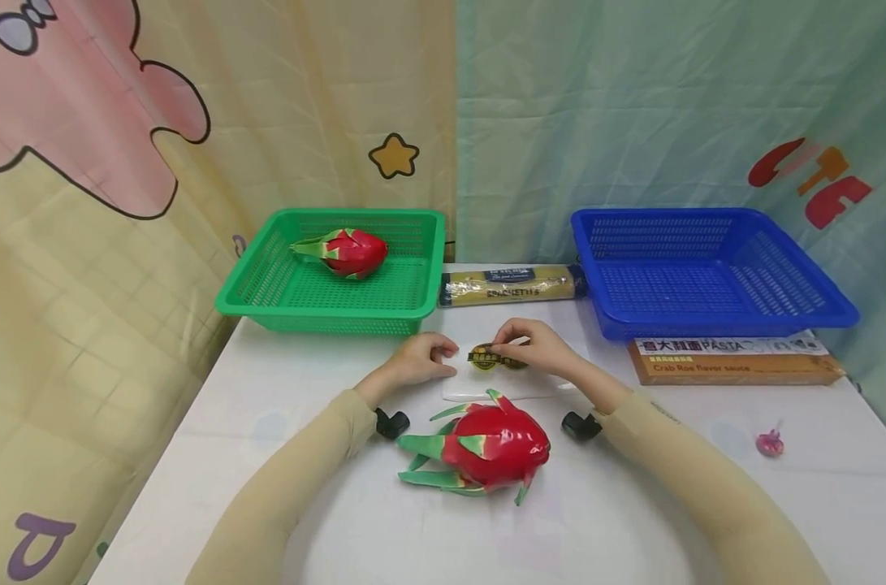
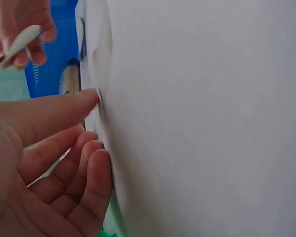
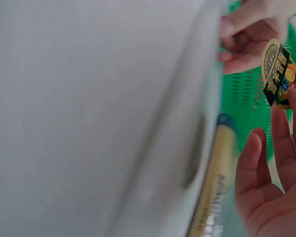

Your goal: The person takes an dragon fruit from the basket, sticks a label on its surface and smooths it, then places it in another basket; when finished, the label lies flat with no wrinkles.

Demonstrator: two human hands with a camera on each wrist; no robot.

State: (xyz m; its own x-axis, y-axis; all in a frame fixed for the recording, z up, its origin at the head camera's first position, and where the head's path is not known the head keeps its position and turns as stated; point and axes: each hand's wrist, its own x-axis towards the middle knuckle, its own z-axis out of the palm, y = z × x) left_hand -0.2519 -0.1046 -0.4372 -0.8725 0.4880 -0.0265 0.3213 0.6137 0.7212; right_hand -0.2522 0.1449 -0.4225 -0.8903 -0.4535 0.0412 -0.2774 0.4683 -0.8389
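Note:
My right hand [image 1: 538, 348] pinches a round black-and-gold fruit sticker [image 3: 278, 74] at its edge between thumb and fingertips. Behind those fingers, a second dark-and-gold label [image 1: 516, 365] shows on the white sheet [image 1: 479, 390], partly covered by the hand. At the sheet's left edge rests my left hand [image 1: 417, 359], fingers loosely bent, with a gap between thumb and fingers in the left wrist view and nothing held. A red toy dragon fruit [image 1: 497, 447] with green leaf tips lies on the table between my forearms, nearer me than the sheet.
A green basket [image 1: 326, 310] at the back left holds another dragon fruit [image 1: 358, 253]. At the back right is a blue basket [image 1: 706, 321]. A spaghetti pack [image 1: 512, 286] lies between them. A pasta box [image 1: 735, 363] and a small pink item [image 1: 770, 443] are at the right.

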